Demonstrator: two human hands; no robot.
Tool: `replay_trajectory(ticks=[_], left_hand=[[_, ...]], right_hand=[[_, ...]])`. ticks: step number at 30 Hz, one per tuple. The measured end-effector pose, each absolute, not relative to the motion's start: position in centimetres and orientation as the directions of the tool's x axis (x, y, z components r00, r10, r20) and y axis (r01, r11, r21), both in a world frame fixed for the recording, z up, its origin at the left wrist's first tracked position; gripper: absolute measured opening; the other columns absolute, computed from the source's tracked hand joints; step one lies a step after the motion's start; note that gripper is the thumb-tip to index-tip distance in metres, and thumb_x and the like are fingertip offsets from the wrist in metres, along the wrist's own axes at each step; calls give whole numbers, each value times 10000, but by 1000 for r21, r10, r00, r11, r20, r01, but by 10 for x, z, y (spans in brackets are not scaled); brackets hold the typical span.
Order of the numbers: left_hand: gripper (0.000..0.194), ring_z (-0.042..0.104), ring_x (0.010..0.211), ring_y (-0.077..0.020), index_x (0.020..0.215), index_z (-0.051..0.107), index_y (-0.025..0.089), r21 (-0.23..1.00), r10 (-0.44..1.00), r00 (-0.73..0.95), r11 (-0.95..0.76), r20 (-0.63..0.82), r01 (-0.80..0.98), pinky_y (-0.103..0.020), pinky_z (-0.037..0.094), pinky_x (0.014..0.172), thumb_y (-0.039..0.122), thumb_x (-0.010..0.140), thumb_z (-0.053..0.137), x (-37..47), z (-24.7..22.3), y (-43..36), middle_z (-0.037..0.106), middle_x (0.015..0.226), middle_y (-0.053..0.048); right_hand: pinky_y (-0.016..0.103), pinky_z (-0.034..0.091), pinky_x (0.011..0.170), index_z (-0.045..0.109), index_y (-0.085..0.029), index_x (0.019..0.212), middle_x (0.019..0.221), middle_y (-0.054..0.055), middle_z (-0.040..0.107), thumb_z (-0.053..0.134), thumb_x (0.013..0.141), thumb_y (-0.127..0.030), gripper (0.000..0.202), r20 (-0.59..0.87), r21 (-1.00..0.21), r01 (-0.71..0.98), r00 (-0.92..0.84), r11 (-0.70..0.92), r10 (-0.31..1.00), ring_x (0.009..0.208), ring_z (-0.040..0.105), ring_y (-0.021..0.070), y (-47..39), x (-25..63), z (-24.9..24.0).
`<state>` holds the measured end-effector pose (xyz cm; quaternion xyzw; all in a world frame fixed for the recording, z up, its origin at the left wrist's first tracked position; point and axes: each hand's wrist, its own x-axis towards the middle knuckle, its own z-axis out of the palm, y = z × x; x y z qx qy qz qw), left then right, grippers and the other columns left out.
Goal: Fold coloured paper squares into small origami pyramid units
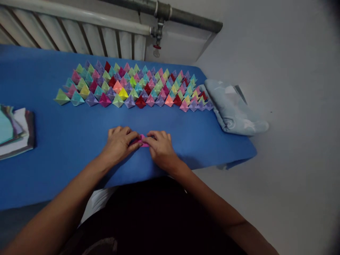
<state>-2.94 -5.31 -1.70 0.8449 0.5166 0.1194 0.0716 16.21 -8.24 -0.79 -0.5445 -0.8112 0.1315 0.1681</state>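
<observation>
In the head view, the pink paper (145, 142) is small and folded, and it is situated close to the near edge of the blue surface (79, 124), between the two hands. The left hand (119, 143) has its thumb and forefinger almost closed, and they hold the left part of this paper. The right hand (163, 150) is also nearly closed, with thumb and forefinger on the right part; how firmly each hand grips, I cannot tell. The other fingers of both hands are bent. Beyond the hands, many folded paper pieces (123, 94) stand in close rows along the far edge, and they have green, blue, purple, pink, red, yellow and orange colours. Towards the left end of the surface lies a paper stack (22, 127) with sheets of several colours. At the right edge, between the far right corner and the near right corner, there is a folded pale blue cloth (236, 109) with a light pattern. Behind the far edge are a white radiator (108, 40), a dark pipe (196, 21) and a valve with a red handle (157, 46)
</observation>
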Motion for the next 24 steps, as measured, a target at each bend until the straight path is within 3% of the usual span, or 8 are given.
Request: replay_trajectory(ticks=[7,13,20,24], left_hand=[[306,532,937,-277,1154,720,317,270,879,446,-476,165,837,-421,340,836,464,955,540,-29,-20,-57,659,961,-75],[344,528,948,-302,1243,689,335,196,883,449,-468,133,862,-436,340,820,447,967,517,-27,-17,-61,661,1009,-91],[342,511,990,-317,1222,703,334,224,887,449,-462,111,858,-455,338,845,460,965,516,-27,-14,-61,647,1025,-100],[338,499,1045,-338,1218,709,349,225,885,444,-465,139,856,-478,342,873,470,954,535,-29,-14,-60,638,1053,-106]], right_hand=[[395,332,835,688,-336,1228,1210,58,662,426,977,-143,412,74,-347,834,-432,429,899,1009,513,234,-79,164,-16],[403,354,820,617,-319,1340,1229,85,640,423,966,-157,451,13,-307,868,-406,390,914,995,502,253,-79,163,-12],[392,389,912,638,-303,1318,1239,66,636,474,966,-213,399,58,-420,841,-350,341,935,1053,522,232,-81,170,-16],[434,388,921,670,-334,1272,1360,58,589,496,953,-197,388,85,-355,882,-300,310,950,1138,493,271,-90,177,-17]])
